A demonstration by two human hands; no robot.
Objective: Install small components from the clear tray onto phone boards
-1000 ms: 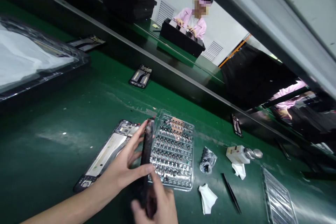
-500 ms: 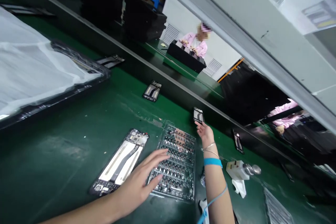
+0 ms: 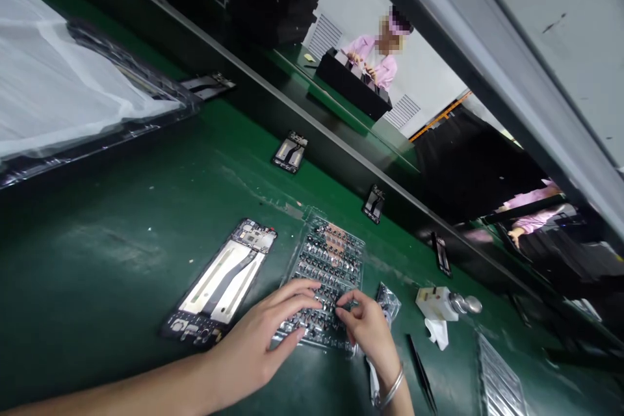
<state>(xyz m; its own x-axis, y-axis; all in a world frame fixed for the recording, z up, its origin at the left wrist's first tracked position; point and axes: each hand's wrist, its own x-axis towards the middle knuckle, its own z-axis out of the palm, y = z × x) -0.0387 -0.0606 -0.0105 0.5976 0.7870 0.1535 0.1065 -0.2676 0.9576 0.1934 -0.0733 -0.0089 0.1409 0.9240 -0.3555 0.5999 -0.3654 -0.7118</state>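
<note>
My left hand (image 3: 260, 331) lies open over the clear plastic tray (image 3: 327, 260) of small dark parts, fingertips on its near side. My right hand (image 3: 365, 328) reaches the tray's near right corner, thumb and fingers bent among the parts; whether they pinch one is hidden. Left of the tray, a phone frame (image 3: 219, 279) with white strips lies flat on the green mat (image 3: 112, 240). A small phone part (image 3: 374, 203) lies beyond the tray, apart from both hands.
Beyond the tray are another phone part (image 3: 291, 151) and a dark part (image 3: 441, 253). To the right are a plastic bag (image 3: 389, 302), white bottle (image 3: 433, 303), tweezers (image 3: 422, 374) and a clear tray (image 3: 500, 377). A plastic-covered stack (image 3: 73, 71) fills the upper left. A co-worker (image 3: 377, 52) works across the bench.
My right hand has let go of the small phone part, leaving it on the mat, and has come back to the tray. My left hand has stayed over the tray.
</note>
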